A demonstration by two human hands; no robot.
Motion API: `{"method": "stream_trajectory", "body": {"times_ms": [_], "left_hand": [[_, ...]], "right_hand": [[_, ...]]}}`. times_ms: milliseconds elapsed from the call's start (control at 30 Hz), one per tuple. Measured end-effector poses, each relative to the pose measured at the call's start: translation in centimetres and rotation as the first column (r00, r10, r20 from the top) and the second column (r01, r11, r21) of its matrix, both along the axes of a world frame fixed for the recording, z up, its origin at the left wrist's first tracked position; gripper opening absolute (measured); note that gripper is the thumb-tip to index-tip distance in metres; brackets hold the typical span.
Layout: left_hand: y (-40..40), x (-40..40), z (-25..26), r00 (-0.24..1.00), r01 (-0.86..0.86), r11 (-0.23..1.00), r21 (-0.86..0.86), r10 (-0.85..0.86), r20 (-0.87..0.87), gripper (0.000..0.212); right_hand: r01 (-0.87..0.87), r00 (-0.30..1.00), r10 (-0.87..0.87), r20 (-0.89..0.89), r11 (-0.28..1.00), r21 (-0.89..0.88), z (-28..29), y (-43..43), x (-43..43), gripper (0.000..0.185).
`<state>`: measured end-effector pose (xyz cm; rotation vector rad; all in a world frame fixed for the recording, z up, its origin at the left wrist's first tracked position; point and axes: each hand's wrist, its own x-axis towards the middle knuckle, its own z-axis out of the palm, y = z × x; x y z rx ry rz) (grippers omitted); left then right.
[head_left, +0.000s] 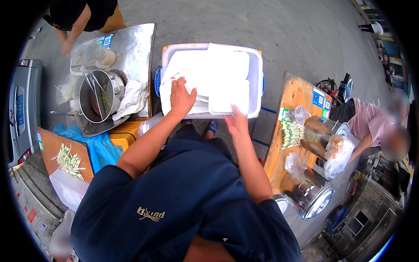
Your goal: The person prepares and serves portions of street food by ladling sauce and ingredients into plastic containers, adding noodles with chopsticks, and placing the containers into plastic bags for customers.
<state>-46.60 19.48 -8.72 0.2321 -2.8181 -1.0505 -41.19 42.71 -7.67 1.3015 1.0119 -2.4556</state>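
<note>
In front of me stands a translucent plastic tub (256, 70) lined with a bright white cloth (175, 62). My left hand (182, 100) rests at the cloth's left part, its fingertips at a fold beside a small red print. The thumb is apart from the fingers; whether they pinch the cloth I cannot tell. My right hand (237, 122) grips the near edge of a white rectangular container (226, 103), thumb on top and fingers below. Glare hides most detail inside the tub, including what lies under the cloth.
Left, a metal-topped table (139, 42) bears a large steel pot (83, 108) with tongs and a crumpled white cloth (132, 98). On the right, a wooden table (278, 157) holds small green-and-white packets (291, 132) and steel pots. People stand beyond both tables; a car (27, 98) is far left.
</note>
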Motion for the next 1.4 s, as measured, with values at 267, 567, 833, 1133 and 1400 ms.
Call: {"method": "stream_trajectory", "body": {"times_ms": [267,567,833,1133,1400], "left_hand": [[-0.8,-0.4,2.7,0.950,0.203,0.890,0.407,-0.279,0.138,0.009],[2.2,-1.0,5.6,0.910,0.218,0.661,0.718,-0.404,0.096,0.012],[1.2,-1.5,5.4,0.870,0.031,0.550,0.834,-0.426,0.248,0.014],[0.4,-2.2,6.7,0.899,-0.035,0.476,0.879,-0.368,0.236,0.011],[0.6,-1.6,8.1,0.927,-0.033,0.399,0.916,-0.331,0.178,0.010]], "right_hand": [[0.171,0.985,-0.172,0.004,0.978,-0.118,-3.2,-4.2,-1.6,0.069],[-0.020,1.000,0.020,0.006,0.999,0.033,-1.0,-7.1,-2.6,0.069],[-0.312,0.921,0.159,0.355,0.847,0.431,0.1,-4.0,-2.6,0.068],[-0.002,0.989,0.065,-0.131,0.903,0.430,-0.4,0.5,-5.9,0.010],[-0.121,0.831,0.368,-0.417,0.851,0.510,6.0,1.1,-3.6,0.009]]}}
